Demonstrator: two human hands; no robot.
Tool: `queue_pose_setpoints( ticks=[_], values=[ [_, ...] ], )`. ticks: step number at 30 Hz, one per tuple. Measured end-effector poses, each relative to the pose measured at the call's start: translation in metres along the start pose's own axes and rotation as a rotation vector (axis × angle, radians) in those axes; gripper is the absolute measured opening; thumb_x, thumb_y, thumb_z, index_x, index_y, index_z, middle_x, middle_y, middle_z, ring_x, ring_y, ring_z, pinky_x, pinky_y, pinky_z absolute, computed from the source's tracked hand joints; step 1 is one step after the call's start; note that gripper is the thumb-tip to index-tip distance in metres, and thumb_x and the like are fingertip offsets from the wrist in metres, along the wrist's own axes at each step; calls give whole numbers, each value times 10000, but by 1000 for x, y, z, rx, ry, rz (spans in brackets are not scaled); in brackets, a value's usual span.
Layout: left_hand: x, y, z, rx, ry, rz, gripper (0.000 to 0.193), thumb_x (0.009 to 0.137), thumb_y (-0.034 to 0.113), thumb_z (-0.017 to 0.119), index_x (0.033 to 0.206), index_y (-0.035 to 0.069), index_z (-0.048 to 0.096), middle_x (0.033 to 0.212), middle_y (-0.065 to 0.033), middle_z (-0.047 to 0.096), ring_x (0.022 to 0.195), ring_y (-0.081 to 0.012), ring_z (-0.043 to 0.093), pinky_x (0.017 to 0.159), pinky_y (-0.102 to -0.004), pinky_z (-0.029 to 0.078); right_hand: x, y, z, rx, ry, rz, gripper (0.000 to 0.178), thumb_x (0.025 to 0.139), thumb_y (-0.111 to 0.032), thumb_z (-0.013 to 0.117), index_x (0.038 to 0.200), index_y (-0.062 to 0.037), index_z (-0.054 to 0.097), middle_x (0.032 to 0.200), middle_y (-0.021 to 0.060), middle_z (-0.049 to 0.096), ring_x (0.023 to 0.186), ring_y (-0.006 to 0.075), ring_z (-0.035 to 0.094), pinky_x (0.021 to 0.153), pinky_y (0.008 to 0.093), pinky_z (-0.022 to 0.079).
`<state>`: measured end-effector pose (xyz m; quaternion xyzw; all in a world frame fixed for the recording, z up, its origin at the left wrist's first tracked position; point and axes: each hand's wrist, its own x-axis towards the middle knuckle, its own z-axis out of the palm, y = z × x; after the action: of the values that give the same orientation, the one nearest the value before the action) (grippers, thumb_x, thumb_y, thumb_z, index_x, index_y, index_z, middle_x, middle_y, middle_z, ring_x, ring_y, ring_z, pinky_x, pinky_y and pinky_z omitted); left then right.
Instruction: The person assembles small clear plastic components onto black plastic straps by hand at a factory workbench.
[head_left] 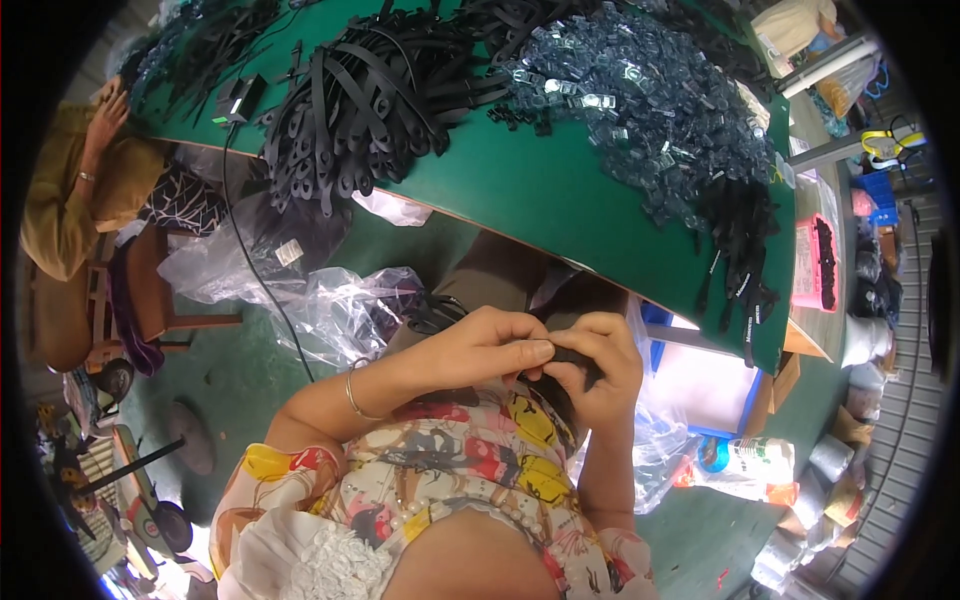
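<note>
Black part (574, 358), pinched by left hand (490, 348) and right hand (606, 362), could slip onto trousers (497, 268) below the grip if either loosens.

Fingers (523, 354) hide the dark piece (573, 359) (mostly).

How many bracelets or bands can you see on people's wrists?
2: a thin bracelet around the camera wearer's left wrist, and a band around one wrist of the person in brown at far left. More may be hidden.
</note>
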<state>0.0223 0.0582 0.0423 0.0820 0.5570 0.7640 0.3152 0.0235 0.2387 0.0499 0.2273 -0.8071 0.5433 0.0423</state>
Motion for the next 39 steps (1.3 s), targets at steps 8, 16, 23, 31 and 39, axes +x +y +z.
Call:
queue_pose_setpoints(
  ticks=[8, 16, 23, 31, 39],
  values=[
    [0, -15, -4, -265, -120, 26, 229, 906, 224, 489, 834, 16, 552, 669, 9, 510, 560, -51, 413, 495, -179, 328, -4, 15, 3, 233, 68, -3, 271, 645, -129, 756, 847, 1, 632, 776, 91, 577, 700, 173, 551, 605, 245, 429],
    [7, -25, -7, -555, -44, -17, 189, 880, 212, 537, 869, 24, 553, 737, -24, 547, 588, -65, 449, 527, -180, 354, -5, 19, 7, 212, 160, 25, 264, 666, -136, 746, 861, -6, 624, 791, 86, 569, 692, 170, 544, 617, 247, 430],
    [17, -28, 6, -1067, 65, 64, 156, 884, 214, 529, 930, 66, 514, 864, -39, 553, 724, -118, 504, 695, -278, 419, -5, 11, 6, -7, 128, -42, 244, 697, -24, 697, 921, -12, 602, 841, 89, 569, 664, 152, 555, 557, 229, 439],
    [19, -12, 7, -501, 86, 157, 195, 894, 228, 503, 909, 33, 503, 738, -39, 518, 679, -109, 477, 648, -261, 412, 4, 11, 3, -299, 127, 40, 171, 744, 7, 611, 910, -21, 582, 766, 144, 572, 653, 261, 574, 553, 299, 449],
    [14, -11, 4, 14, 203, 242, 181, 845, 173, 577, 898, 2, 547, 711, 10, 509, 632, -40, 431, 541, -195, 354, 3, 2, 1, -17, 70, 197, 222, 698, -24, 632, 908, -21, 560, 794, 121, 576, 683, 271, 570, 638, 315, 461]
  ],
)
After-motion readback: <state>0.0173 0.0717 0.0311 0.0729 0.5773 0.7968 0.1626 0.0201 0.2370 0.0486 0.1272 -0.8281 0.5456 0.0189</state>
